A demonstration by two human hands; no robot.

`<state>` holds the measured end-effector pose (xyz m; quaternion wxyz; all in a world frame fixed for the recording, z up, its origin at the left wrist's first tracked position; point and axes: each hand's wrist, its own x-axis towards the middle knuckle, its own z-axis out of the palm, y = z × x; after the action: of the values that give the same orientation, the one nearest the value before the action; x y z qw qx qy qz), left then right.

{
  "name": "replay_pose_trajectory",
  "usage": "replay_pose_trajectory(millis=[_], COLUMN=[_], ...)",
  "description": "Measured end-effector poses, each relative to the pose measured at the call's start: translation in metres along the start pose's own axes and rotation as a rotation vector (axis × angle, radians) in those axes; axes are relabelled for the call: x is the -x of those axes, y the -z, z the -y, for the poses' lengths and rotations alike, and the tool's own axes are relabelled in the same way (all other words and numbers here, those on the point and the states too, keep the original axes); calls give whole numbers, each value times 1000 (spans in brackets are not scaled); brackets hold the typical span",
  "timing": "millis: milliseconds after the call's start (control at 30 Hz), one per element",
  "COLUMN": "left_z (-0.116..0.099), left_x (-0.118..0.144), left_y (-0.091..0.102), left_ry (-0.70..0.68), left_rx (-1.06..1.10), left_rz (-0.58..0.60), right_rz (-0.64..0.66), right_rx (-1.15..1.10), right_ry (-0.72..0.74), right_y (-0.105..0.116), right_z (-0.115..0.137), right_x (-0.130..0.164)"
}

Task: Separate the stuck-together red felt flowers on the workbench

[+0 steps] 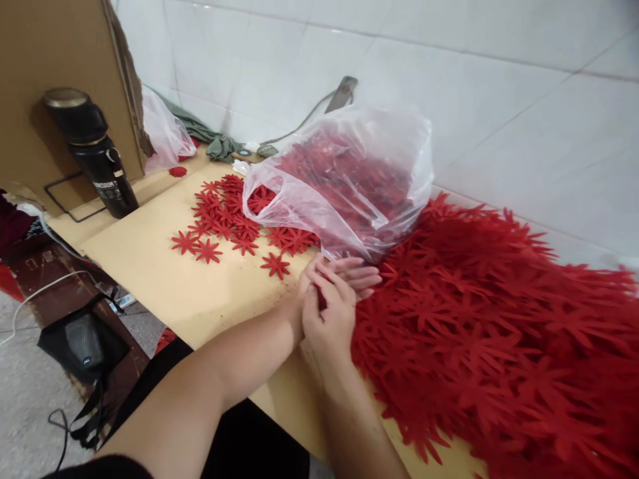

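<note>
Far to the left of the clear plastic bag [344,179] stands a black flask [92,150], upright against a cardboard panel [30,80]. It is well apart from my hands. Nearer the bag, at its left flank and spilling from its mouth, loose red flower pieces [224,216] lie flat on the tan board [150,266]. A few strays lie just ahead of my left wrist.

Directly in front of the bag, close to its lower edge, my two hands meet. My left hand [304,289] comes in from the left with its fingers [362,274] stretched out flat toward the bag. Most of it is hidden behind the other hand, so I cannot tell whether it grips anything. My right hand [332,318] is curled closed over it, pinching a red cut-out [321,303] of which only a sliver shows between the palms.

To the right of the bag, and touching it, spreads the big red heap [499,332] of uncut, interlocked shapes. My right hand rests at its left edge.

I judge I am working one flower free at that edge. A next move would call for a firm pinch and a careful pull, so the thin petals do not tear.
</note>
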<state>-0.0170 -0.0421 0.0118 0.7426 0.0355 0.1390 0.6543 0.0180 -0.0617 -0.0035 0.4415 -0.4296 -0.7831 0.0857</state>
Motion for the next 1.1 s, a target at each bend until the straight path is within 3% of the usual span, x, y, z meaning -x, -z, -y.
replay_pose_trajectory(millis=[133,233,333,433,533,667,833,1000,1100], left_z=[0,0,-2,-2,-1,1,3,2,3], left_x=[-21,-26,-26,-27,-29,-28,-27,-30,-25], left_y=[8,10,8,8,8,6,3,5,4], left_ry=[89,139,148,156,180,227,248,228,192], left_rx=[8,-2,-50,-99,-99,-96,-99,-88,-114], left_rz=[110,191,150,64,66,78,12,-71,19], right_rz=[-85,-90,-134,-93,-25,-43,-78,-134,-154], right_rx=[-32,-95,-170,-224,-199,-151,-206,-340,-250], right_ry=[14,-83,-264,-348,-335,-301,-372,-258,-188], right_y=[7,13,19,20,15,9,10,9,8], right_z=[-13,-19,-25,-32,-38,-43,-48,-38,-28], right_x=[-5,-13,-23,-28,-27,-25,-23,-18,-15])
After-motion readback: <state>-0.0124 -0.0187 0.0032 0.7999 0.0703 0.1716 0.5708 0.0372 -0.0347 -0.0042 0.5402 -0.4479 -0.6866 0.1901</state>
